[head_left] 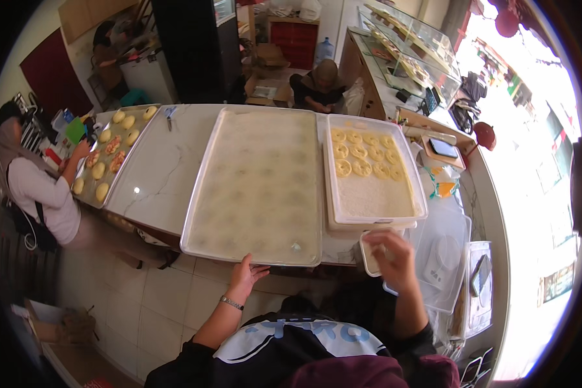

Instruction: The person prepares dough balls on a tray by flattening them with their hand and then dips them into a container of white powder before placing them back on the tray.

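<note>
At the near edge of a large floured baking tray (255,187) is my left hand (244,279), its fingers apart and its thumb by the rim. Faint round marks run in rows across the tray, and a small pale speck lies near its front right corner. My right hand (398,260) hovers over a small pale-rimmed container (370,256); its fingers bend downward but are blurred, so whether they hold anything is unclear. Beyond that hand, a clear plastic box (375,218) holds several yellow round dough pieces (362,167) with holes, lying on flour.
Clear plastic lids (443,252) and a phone (443,148) are on the right. To the left, a co-worker (35,174) works at a tray of buns (99,170). Another person (318,87) sits beyond the table. A glass display case (414,55) stands at the far right.
</note>
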The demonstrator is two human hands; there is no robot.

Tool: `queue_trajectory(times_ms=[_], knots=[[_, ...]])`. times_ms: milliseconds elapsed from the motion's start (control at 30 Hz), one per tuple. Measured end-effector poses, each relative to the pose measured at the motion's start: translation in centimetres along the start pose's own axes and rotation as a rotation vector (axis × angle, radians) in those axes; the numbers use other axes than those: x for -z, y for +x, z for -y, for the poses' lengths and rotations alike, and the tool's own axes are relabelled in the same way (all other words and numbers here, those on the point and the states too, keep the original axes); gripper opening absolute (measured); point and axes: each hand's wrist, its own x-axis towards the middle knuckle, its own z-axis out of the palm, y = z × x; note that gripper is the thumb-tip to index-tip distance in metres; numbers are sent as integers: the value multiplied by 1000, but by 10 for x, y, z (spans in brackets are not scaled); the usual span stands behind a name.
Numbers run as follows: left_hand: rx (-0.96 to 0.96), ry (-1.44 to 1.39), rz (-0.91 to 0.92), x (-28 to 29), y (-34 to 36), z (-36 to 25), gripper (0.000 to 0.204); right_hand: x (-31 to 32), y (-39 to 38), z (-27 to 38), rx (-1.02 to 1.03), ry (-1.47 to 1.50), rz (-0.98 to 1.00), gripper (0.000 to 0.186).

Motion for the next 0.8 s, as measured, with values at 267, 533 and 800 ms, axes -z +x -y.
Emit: queue_trajectory(times_ms=[267,533,800], knots=[[-178,57,-218,83,-43,-18,45,-129,-77,12,-405,279,261,20],[-325,57,-560,171,-146,-8,57,-181,-95,-44,-1026,655,595,66],[-542,45,-877,226,-191,33,50,-247,-65,-47,-946,1217,236,71]])
